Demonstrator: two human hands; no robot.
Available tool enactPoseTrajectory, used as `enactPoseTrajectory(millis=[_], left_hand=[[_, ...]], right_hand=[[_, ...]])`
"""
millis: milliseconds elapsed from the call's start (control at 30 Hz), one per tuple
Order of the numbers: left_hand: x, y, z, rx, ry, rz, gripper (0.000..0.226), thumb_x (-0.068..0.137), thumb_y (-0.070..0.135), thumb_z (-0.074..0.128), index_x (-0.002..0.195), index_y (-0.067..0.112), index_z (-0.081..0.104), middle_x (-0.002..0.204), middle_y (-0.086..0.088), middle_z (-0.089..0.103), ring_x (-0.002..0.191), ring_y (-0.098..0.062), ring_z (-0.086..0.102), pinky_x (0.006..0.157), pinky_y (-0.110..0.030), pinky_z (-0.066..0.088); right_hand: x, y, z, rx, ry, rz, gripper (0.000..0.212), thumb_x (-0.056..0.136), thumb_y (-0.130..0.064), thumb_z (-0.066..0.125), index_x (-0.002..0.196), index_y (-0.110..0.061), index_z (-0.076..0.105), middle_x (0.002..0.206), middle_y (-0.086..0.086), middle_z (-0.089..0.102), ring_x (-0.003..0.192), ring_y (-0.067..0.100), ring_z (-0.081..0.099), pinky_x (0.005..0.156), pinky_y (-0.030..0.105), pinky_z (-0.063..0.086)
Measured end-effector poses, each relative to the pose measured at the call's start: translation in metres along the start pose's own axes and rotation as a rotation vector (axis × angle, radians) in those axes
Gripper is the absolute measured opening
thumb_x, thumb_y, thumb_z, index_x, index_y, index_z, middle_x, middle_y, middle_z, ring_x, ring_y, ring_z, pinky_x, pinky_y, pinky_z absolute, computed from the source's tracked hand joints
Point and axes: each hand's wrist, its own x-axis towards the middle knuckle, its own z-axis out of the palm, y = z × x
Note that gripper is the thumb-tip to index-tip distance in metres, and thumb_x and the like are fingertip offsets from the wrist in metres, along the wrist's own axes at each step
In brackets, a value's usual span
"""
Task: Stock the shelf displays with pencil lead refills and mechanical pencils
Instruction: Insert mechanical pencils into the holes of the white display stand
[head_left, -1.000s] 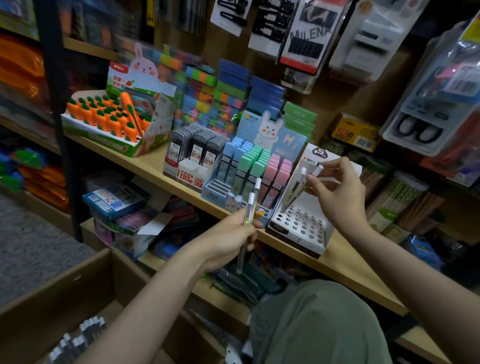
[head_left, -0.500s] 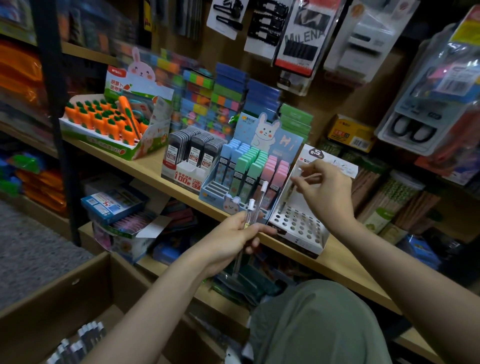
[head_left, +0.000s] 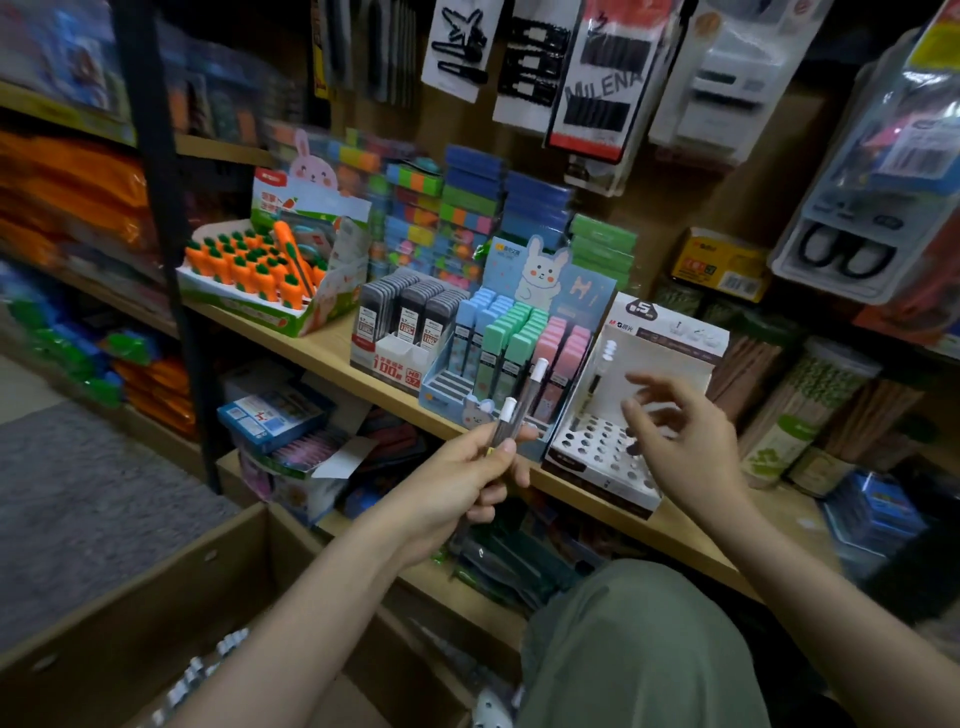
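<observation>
1. Left hand (head_left: 467, 480) grips two mechanical pencils (head_left: 519, 405), just in front of the white holed display box (head_left: 602, 452).
2. Right hand (head_left: 680, 436) hovers over that box, fingers loose, holding nothing.
3. One pencil (head_left: 605, 364) stands in the box's back row.

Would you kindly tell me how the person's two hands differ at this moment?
The left hand grips two mechanical pencils, fingers curled round them; the right hand holds nothing, fingers loosely spread. The left hand sits before the pastel refill display; the right hovers over the white holed pencil display. Both are bare.
</observation>
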Motion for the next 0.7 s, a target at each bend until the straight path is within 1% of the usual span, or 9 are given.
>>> enactPoseTrajectory(millis=[100, 167, 200, 267, 333, 400, 533, 633, 700], left_hand=[[-0.005, 0.016, 0.007, 0.084, 0.027, -0.028, 0.026, 0.103, 0.021, 0.044, 0.122, 0.021, 0.061, 0.075, 0.007, 0.06, 0.054, -0.003, 0.037, 0.046, -0.016, 0.027], [-0.002, 0.028, 0.016, 0.082, 0.058, -0.05, 0.025, 0.104, 0.02, 0.042, 0.119, 0.018, 0.062, 0.075, 0.006, 0.06, 0.053, -0.003, 0.038, 0.045, -0.016, 0.028], [0.001, 0.034, 0.022, 0.077, 0.071, -0.061, 0.025, 0.104, 0.019, 0.042, 0.118, 0.017, 0.062, 0.075, 0.006, 0.06, 0.052, -0.003, 0.038, 0.044, -0.016, 0.028], [0.006, 0.045, 0.037, 0.082, 0.072, -0.086, 0.024, 0.104, 0.019, 0.041, 0.117, 0.016, 0.061, 0.075, 0.006, 0.062, 0.052, -0.003, 0.039, 0.043, -0.016, 0.028], [0.011, 0.051, 0.053, 0.106, 0.047, -0.121, 0.023, 0.104, 0.021, 0.042, 0.115, 0.016, 0.062, 0.075, 0.006, 0.062, 0.053, -0.003, 0.039, 0.043, -0.016, 0.027], [0.015, 0.054, 0.07, 0.135, 0.031, -0.147, 0.024, 0.104, 0.021, 0.043, 0.117, 0.015, 0.061, 0.076, 0.004, 0.061, 0.054, -0.004, 0.038, 0.043, -0.016, 0.026], [0.025, 0.06, 0.095, 0.125, 0.002, -0.17, 0.026, 0.104, 0.023, 0.041, 0.121, 0.015, 0.058, 0.077, 0.004, 0.06, 0.056, -0.005, 0.039, 0.044, -0.016, 0.026], [0.03, 0.065, 0.099, 0.113, 0.04, -0.192, 0.027, 0.104, 0.029, 0.041, 0.125, 0.025, 0.058, 0.095, -0.002, 0.062, 0.076, -0.013, 0.054, 0.059, -0.023, 0.048], [0.032, 0.063, 0.094, 0.213, 0.148, -0.181, 0.03, 0.104, 0.034, 0.039, 0.13, 0.031, 0.052, 0.102, -0.007, 0.061, 0.083, -0.019, 0.057, 0.072, -0.031, 0.054]], right_hand=[[-0.003, 0.001, -0.012, 0.109, -0.029, 0.059, 0.025, 0.091, -0.012, 0.064, 0.098, -0.036, 0.065, 0.087, -0.006, 0.068, 0.066, 0.008, 0.068, 0.054, 0.03, 0.059], [0.002, -0.001, -0.018, 0.154, -0.064, 0.111, 0.019, 0.092, -0.014, 0.065, 0.102, -0.03, 0.066, 0.086, -0.005, 0.069, 0.067, 0.009, 0.07, 0.062, 0.04, 0.061], [0.005, -0.003, -0.02, 0.18, -0.094, 0.125, 0.019, 0.093, -0.016, 0.065, 0.107, -0.028, 0.065, 0.088, -0.003, 0.07, 0.07, 0.009, 0.071, 0.066, 0.041, 0.061], [0.011, -0.01, -0.023, 0.269, -0.154, 0.114, 0.027, 0.093, -0.017, 0.064, 0.118, -0.026, 0.061, 0.095, 0.004, 0.069, 0.075, 0.011, 0.072, 0.07, 0.034, 0.062], [0.018, -0.018, -0.025, 0.355, -0.198, 0.078, 0.035, 0.092, -0.018, 0.065, 0.123, -0.032, 0.056, 0.099, 0.006, 0.07, 0.081, 0.013, 0.072, 0.071, 0.028, 0.06], [0.023, -0.025, -0.027, 0.391, -0.212, 0.068, 0.037, 0.09, -0.02, 0.069, 0.12, -0.037, 0.055, 0.095, 0.004, 0.072, 0.08, 0.016, 0.073, 0.071, 0.031, 0.06], [0.035, -0.03, -0.036, 0.384, -0.133, 0.056, 0.026, 0.084, -0.016, 0.075, 0.102, -0.029, 0.063, 0.082, 0.007, 0.071, 0.069, 0.018, 0.073, 0.062, 0.032, 0.061], [0.047, -0.025, -0.043, 0.437, -0.109, 0.07, 0.023, 0.083, -0.013, 0.075, 0.1, -0.023, 0.064, 0.08, 0.007, 0.071, 0.066, 0.018, 0.073, 0.057, 0.026, 0.059], [0.056, -0.017, -0.047, 0.36, -0.013, 0.059, 0.021, 0.083, -0.015, 0.075, 0.096, -0.023, 0.061, 0.082, 0.003, 0.07, 0.068, 0.011, 0.073, 0.057, 0.022, 0.058]])
